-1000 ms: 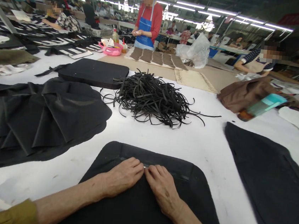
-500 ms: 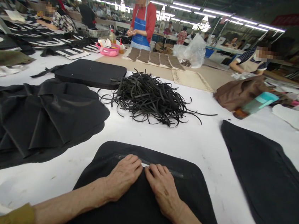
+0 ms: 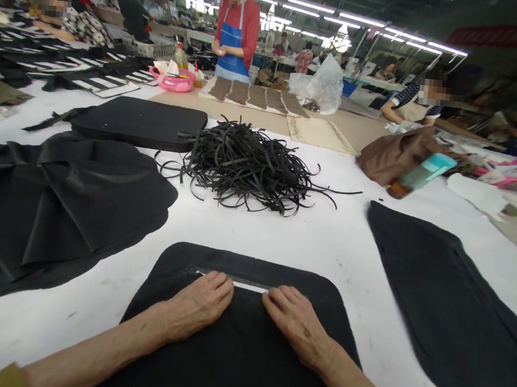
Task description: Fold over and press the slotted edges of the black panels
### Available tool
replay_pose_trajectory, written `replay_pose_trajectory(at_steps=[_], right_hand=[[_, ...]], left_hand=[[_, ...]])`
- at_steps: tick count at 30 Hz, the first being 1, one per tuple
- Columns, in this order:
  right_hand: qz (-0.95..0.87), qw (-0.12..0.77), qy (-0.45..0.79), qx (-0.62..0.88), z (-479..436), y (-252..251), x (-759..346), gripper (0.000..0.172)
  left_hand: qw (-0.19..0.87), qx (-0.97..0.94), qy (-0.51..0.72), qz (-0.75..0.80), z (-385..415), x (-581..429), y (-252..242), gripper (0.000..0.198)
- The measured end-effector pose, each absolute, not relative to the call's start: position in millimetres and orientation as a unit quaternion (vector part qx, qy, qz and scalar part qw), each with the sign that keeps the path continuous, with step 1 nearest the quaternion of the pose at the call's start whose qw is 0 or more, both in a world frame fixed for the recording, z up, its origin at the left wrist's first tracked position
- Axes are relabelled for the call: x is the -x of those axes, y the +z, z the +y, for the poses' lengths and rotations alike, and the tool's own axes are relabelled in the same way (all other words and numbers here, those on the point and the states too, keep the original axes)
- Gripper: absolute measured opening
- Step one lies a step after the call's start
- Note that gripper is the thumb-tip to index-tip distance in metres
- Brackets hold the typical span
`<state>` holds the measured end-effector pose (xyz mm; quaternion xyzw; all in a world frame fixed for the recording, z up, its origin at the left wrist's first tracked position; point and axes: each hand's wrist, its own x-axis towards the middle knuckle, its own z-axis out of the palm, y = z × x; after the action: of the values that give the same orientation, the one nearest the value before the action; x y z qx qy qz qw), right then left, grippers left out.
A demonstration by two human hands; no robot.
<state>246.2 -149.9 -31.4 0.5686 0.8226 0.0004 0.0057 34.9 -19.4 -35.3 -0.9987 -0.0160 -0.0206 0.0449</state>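
- Black panel [image 3: 242,352] is lying on the bench [image 3: 254,233], probably handling light and soft, best held beside the white strip [image 3: 250,287].
- Left hand [image 3: 203,303] and right hand [image 3: 297,321] are resting there, fingers curled; grip unclear.
- Heaped cuttings [image 3: 247,168] are lying beyond.

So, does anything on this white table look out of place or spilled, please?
I see no spill. The bottle beside the brown cloth appears tilted, though the camera angle may exaggerate it. The black strips lie in a tangled heap, loose ends straggling onto the table.
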Motion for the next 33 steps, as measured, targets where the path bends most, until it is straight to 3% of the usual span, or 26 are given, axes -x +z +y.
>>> replay_pose_trajectory(at_steps=[14, 21, 26, 33], right_hand=[[0.804, 0.058, 0.016, -0.591, -191.5, -19.4, -290.4, 0.03], [0.733, -0.012, 0.0, -0.68, -210.7, -25.3, -299.1, 0.027], [0.73, 0.021, 0.029, -0.683, -211.0, -28.0, -291.2, 0.049], [0.741, 0.027, 0.088, -0.665, -215.8, -40.2, -293.7, 0.051]], left_hand=[[0.063, 0.997, -0.037, 0.001, -16.8, -29.5, -45.0, 0.034], [0.069, 0.997, -0.03, 0.004, -16.6, -30.2, -39.7, 0.035], [0.068, 0.997, -0.037, -0.001, -16.5, -30.6, -42.0, 0.034], [0.056, 0.998, -0.006, -0.003, -5.5, -16.4, -26.0, 0.027]])
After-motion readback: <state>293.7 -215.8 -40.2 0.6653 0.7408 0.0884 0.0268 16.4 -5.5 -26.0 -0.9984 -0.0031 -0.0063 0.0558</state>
